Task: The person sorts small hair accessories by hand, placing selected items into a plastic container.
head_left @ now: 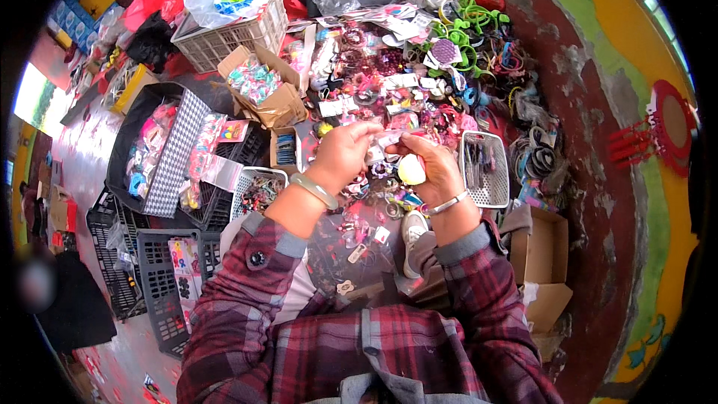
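My left hand (344, 153) and my right hand (437, 172) meet in front of me, over a heap of hair accessories (389, 67). Between their fingertips is a small whitish, see-through piece (387, 138), perhaps plastic wrapping; both hands pinch at it. A pale yellow round thing (411, 170), like a small ball or disc, rests against the fingers of my right hand. The curled fingers partly hide what they hold. Nearest to my left wrist is a white basket (241, 193) of small mixed pieces. Right of my right hand stands another white basket (505, 172) holding dark slim items.
Left are a cardboard box (288, 111) of wrapped pieces, a black box (161, 194) with a houndstooth flap and dark plastic crates (161, 292). A large crate (277, 11) stands behind. Green hair bands (467, 30) lie far right; an opened carton (550, 247) sits near right.
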### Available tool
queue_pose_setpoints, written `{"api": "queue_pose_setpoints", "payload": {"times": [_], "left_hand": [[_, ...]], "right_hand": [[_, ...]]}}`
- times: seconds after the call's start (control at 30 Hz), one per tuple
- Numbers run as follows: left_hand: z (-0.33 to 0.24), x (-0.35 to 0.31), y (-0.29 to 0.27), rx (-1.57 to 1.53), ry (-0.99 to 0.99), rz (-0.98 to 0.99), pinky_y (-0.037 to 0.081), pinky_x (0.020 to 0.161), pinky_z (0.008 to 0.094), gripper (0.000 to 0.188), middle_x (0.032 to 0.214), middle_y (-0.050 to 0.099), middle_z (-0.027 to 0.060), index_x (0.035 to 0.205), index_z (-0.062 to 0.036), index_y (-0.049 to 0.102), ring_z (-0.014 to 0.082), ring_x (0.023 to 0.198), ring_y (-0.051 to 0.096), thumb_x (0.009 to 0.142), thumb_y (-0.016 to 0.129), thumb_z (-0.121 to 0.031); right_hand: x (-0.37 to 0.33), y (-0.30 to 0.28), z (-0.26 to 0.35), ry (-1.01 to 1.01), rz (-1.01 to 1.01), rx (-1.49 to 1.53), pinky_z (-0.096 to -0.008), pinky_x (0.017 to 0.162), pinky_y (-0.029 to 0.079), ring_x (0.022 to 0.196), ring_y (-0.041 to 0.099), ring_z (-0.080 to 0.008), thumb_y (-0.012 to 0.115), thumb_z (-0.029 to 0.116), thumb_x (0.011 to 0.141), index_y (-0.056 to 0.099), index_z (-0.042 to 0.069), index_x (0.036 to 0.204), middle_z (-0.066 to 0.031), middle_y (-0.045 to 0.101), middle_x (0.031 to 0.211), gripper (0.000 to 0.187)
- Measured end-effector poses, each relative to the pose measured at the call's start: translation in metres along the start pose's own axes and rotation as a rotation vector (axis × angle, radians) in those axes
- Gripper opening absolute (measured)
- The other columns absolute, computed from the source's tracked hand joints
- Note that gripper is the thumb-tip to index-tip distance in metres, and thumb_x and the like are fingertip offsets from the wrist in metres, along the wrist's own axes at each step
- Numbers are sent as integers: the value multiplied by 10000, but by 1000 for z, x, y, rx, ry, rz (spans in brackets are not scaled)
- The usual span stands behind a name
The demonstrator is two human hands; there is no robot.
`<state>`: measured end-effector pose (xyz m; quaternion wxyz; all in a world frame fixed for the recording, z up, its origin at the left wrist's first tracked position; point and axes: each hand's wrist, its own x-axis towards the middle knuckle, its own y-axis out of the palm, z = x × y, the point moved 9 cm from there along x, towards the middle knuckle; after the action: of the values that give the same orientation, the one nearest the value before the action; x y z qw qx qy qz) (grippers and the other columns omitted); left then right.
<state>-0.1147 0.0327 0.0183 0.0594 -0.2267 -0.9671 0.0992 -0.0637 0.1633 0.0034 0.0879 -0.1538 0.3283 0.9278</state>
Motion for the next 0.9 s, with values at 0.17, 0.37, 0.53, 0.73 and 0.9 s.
{"api": "queue_pose_setpoints", "payload": {"times": [0.17, 0.37, 0.53, 0.73, 0.9], "left_hand": [[22, 6, -15, -527, -234, 37, 520, 734, 262, 211, 1007, 613, 120, 1064, 20, 554, 162, 869, 617, 900, 476, -89], [14, -2, -12, -321, -304, 172, 504, 705, 255, 221, 910, 645, 103, 1017, -1, 587, 146, 801, 628, 893, 517, -171], [12, -12, 6, -238, -241, 347, 478, 684, 235, 218, 876, 647, 61, 984, -1, 617, 95, 759, 595, 886, 539, -180], [-4, -11, 7, -214, -102, 402, 446, 635, 212, 171, 827, 635, 13, 882, -30, 648, 54, 734, 547, 821, 640, -189], [-11, -17, 8, -198, -191, 431, 430, 606, 199, 178, 765, 613, -13, 860, -49, 651, 52, 685, 524, 796, 669, -214]], "right_hand": [[-15, -10, 70, -416, -120, -555, -184, 454, 384, 516, 497, -46, 648, 126, 799, 634, 4, 947, -10, 602, 692, 192], [-17, 11, 73, -574, -33, -938, -224, 660, 466, 759, 585, -109, 688, 57, 744, 598, 4, 1063, -60, 638, 874, 336], [-10, 20, 35, -350, 116, -1287, -277, 616, 466, 674, 592, -135, 638, 153, 781, 642, -18, 949, -75, 658, 814, 240], [-12, 23, 20, -122, 209, -1152, -244, 583, 447, 644, 550, -83, 624, 127, 802, 669, -10, 874, -41, 646, 733, 161], [-15, 31, 8, -154, 378, -956, -209, 568, 423, 644, 539, -52, 616, 134, 830, 673, 14, 880, -10, 640, 742, 143]]}}
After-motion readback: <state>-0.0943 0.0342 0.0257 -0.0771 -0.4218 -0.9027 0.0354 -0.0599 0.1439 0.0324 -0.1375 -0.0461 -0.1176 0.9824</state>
